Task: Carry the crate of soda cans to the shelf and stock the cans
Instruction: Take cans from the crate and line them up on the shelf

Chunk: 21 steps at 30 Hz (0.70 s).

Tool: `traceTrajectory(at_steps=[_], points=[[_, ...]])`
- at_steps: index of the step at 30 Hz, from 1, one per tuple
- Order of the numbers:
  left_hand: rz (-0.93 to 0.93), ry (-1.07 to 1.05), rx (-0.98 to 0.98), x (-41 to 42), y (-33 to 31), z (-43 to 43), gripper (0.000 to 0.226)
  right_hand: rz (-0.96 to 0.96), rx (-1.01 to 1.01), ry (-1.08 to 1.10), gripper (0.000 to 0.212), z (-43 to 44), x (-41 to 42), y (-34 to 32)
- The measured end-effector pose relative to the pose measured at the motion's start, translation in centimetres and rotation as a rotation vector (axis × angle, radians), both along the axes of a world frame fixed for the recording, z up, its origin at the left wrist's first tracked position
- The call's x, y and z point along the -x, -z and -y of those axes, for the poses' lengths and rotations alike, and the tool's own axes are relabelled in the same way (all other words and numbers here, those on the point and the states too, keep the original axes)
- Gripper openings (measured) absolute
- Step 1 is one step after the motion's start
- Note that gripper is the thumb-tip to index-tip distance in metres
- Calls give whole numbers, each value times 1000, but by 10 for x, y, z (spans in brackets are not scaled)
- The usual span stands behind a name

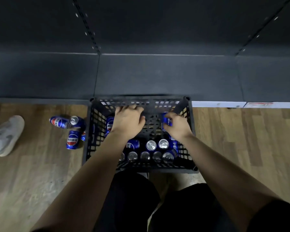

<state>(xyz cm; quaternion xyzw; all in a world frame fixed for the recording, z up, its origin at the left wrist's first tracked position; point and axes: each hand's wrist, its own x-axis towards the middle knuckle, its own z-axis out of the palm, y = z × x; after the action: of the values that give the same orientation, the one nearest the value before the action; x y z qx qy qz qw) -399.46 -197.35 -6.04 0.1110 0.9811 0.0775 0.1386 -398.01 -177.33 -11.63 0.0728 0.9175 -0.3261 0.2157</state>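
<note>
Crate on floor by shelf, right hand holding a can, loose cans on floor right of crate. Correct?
No. The head view shows the loose cans on the floor left of the crate, not right. The rest holds: crate by the shelf, right hand holding a can.

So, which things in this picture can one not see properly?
- Head view, left hand: its back hides what the fingers grip, if anything.
- Head view, crate: the left forearm covers part, so the cans cannot be counted.
- Head view, shelf-edge labels: too small and blurred to read.
- Head view, shoe: cut off by the left edge.
</note>
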Motion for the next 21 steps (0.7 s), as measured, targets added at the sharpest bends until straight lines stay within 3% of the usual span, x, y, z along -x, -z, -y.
traceTrajectory(at_steps=[8, 21], points=[[-21, -39, -4, -18, 117, 25, 37, 22, 26, -39, 40, 5, -13, 112], [-14, -75, -63, -42, 187, 34, 37, 138, -14, -225, 69, 12, -39, 184]])
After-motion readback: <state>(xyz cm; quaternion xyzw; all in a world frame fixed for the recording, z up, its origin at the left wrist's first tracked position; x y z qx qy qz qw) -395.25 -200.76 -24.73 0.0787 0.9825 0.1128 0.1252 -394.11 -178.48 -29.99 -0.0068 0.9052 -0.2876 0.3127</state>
